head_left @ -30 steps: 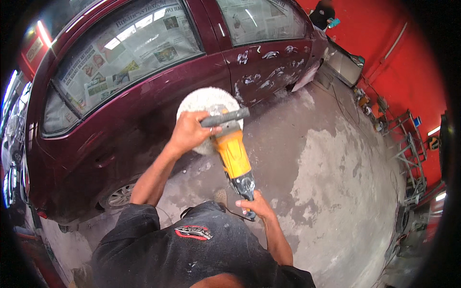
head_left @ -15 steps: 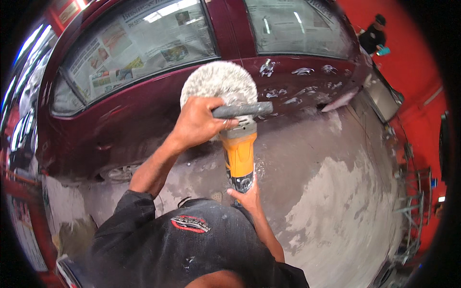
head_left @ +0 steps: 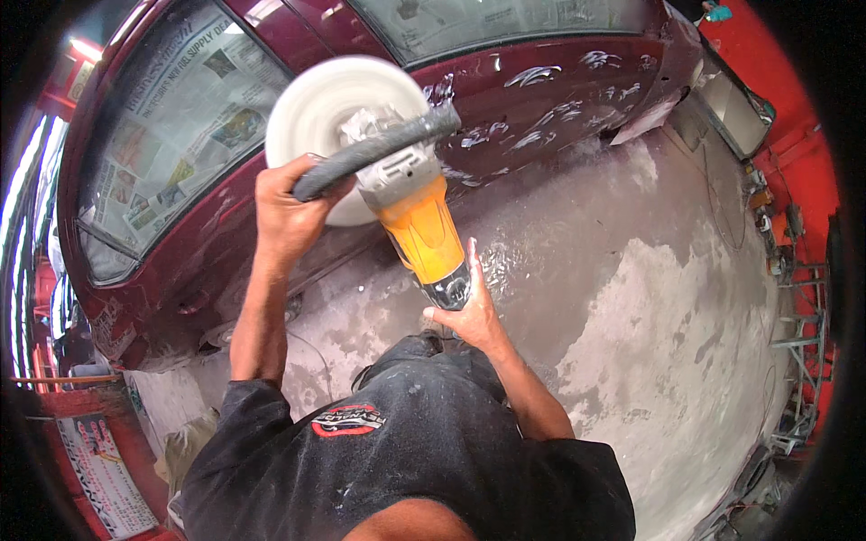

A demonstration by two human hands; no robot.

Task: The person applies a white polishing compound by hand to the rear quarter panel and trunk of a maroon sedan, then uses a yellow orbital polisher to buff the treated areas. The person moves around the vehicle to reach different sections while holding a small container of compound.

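Polisher point(head_left: 422, 230) had shifted up and left since the last frame, with its side handle point(head_left: 383, 149) swung to a steeper slant; the pad's point(head_left: 302, 113) fibres, distinct earlier, had smeared to a smooth white disc. Tool sat upper centre of the frame, yellow body angled down to the right. Left hand point(head_left: 287, 212) was closed round the left end of the handle, fingers curled over it. Right hand point(head_left: 474, 314) clasped the black rear end, thumb on one side, fingers along the other. Pad overlapped the maroon car point(head_left: 469, 77) in view; couldn't tell if it touched. White smears point(head_left: 534, 76) marked the door panel, upper right of the pad. Newspaper point(head_left: 189, 135) covered the window at upper left. Patchy grey floor point(head_left: 658, 361) filled lower right.
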